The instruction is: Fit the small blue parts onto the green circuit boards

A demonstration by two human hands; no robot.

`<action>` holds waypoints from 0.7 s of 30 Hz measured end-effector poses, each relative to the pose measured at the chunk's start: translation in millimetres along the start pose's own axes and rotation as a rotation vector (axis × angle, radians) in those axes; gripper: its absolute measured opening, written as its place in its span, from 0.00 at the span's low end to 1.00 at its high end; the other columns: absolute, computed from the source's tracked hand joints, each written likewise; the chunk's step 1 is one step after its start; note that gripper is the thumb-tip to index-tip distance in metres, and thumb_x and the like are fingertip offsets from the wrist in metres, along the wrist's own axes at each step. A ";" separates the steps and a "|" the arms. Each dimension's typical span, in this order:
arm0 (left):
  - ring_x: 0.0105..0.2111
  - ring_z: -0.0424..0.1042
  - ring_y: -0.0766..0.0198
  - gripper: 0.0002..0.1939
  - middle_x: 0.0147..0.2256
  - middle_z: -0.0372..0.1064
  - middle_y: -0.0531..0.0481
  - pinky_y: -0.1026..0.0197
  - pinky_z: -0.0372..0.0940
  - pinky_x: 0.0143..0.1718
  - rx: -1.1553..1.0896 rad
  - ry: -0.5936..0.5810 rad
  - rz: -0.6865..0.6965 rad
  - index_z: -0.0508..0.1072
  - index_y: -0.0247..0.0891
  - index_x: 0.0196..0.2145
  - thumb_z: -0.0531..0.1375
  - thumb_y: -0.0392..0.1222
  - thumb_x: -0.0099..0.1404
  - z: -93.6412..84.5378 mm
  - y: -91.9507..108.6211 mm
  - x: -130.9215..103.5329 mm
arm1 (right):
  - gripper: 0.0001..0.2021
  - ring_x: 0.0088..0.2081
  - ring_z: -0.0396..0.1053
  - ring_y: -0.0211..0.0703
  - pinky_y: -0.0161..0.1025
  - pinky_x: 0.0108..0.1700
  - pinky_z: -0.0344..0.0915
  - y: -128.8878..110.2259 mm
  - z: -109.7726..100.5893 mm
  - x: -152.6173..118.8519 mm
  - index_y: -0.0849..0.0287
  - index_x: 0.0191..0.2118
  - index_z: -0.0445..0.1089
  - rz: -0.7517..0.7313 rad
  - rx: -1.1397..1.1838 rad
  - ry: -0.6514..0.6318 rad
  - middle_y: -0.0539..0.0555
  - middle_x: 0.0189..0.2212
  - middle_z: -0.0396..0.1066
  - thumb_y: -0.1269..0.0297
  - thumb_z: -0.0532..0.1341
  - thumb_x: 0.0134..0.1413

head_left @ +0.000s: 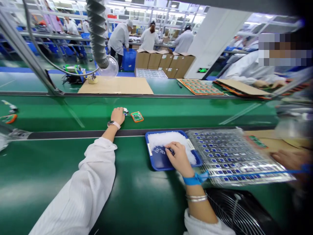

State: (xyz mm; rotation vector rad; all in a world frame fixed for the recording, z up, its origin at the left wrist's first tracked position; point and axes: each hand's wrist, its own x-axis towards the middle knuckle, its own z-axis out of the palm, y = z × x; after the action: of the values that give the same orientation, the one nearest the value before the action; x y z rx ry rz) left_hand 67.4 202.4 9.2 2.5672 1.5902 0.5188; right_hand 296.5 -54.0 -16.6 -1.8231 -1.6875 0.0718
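Note:
My left hand (117, 116) reaches onto the green conveyor belt, fingers curled around a small white part (125, 111). Beside that part, to the right, lies a small green circuit board (137, 117) with an orange edge; a short lead seems to join the two. My right hand (178, 156) is down in a blue tray (161, 168), fingertips drawn together near its middle. Many tiny white pieces (162, 138) heap along the tray's far side, and a few lie scattered on its bare floor. Whatever is between the right fingertips is hidden.
Right of the tray sits a clear blister tray (220, 153) with rows of dark blue parts. A black fan (239, 209) stands near my right forearm. Beyond the belt are a cardboard sheet (117, 85), panels of boards (200, 86) and a hanging duct (97, 32). A co-worker's hand (283, 160) is at right.

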 end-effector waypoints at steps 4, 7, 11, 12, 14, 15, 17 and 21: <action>0.40 0.68 0.45 0.28 0.38 0.68 0.34 0.51 0.62 0.38 0.043 -0.040 -0.012 0.63 0.31 0.45 0.48 0.60 0.62 12.6 38.6 -7.0 | 0.05 0.40 0.60 0.49 0.48 0.45 0.58 -13.0 -6.2 -1.3 0.59 0.33 0.68 0.061 0.018 0.001 0.57 0.34 0.65 0.71 0.55 0.51; 0.40 0.67 0.40 0.38 0.40 0.66 0.29 0.49 0.62 0.36 0.121 -0.069 -0.108 0.62 0.29 0.47 0.51 0.68 0.55 24.7 61.9 -2.0 | 0.05 0.40 0.60 0.48 0.48 0.45 0.59 -18.9 -6.1 0.3 0.58 0.32 0.68 0.095 0.008 0.003 0.56 0.34 0.64 0.72 0.56 0.51; 0.42 0.66 0.38 0.37 0.42 0.64 0.26 0.48 0.62 0.36 0.147 -0.074 -0.223 0.62 0.28 0.46 0.53 0.67 0.54 30.8 65.6 9.2 | 0.05 0.41 0.59 0.48 0.47 0.46 0.59 -20.6 -3.7 0.6 0.58 0.32 0.68 0.135 -0.020 0.001 0.56 0.35 0.64 0.73 0.57 0.50; 0.42 0.66 0.39 0.36 0.42 0.65 0.27 0.48 0.62 0.35 0.144 -0.063 -0.228 0.61 0.29 0.46 0.53 0.65 0.54 30.2 62.5 9.9 | 0.05 0.41 0.59 0.48 0.47 0.46 0.59 -20.3 -3.6 0.1 0.59 0.32 0.68 0.137 -0.022 0.000 0.56 0.35 0.64 0.73 0.57 0.50; 0.42 0.67 0.40 0.33 0.42 0.65 0.28 0.49 0.63 0.35 0.126 -0.034 -0.228 0.61 0.30 0.47 0.54 0.62 0.55 27.3 53.0 9.0 | 0.05 0.41 0.58 0.47 0.47 0.46 0.59 -19.0 -4.4 -0.8 0.59 0.33 0.68 0.133 -0.019 0.000 0.56 0.35 0.64 0.73 0.57 0.51; 0.42 0.67 0.40 0.32 0.42 0.65 0.29 0.49 0.64 0.35 0.113 -0.025 -0.228 0.61 0.30 0.47 0.55 0.60 0.55 25.5 47.0 7.8 | 0.04 0.41 0.58 0.47 0.47 0.46 0.59 -17.9 -5.3 -1.0 0.59 0.33 0.68 0.130 -0.018 -0.001 0.56 0.35 0.63 0.73 0.57 0.51; 0.43 0.67 0.40 0.32 0.42 0.66 0.30 0.50 0.64 0.36 0.089 -0.025 -0.225 0.60 0.30 0.47 0.56 0.58 0.53 21.6 32.9 5.5 | 0.04 0.41 0.58 0.47 0.46 0.46 0.58 -15.5 -7.4 -1.1 0.59 0.33 0.67 0.128 -0.021 -0.008 0.56 0.35 0.63 0.73 0.57 0.51; 0.42 0.69 0.43 0.32 0.40 0.69 0.33 0.52 0.63 0.40 0.033 -0.059 -0.149 0.61 0.30 0.48 0.58 0.55 0.51 14.6 1.5 0.5 | 0.04 0.40 0.58 0.47 0.45 0.46 0.58 -11.4 -10.3 -1.3 0.59 0.31 0.67 0.136 -0.027 -0.034 0.55 0.34 0.63 0.73 0.57 0.50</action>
State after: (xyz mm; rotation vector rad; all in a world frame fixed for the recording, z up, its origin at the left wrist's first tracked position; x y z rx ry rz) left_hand 73.6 203.8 -4.1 2.4366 1.7657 0.4029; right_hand 290.9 -59.9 -3.4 -1.9652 -1.5931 0.1390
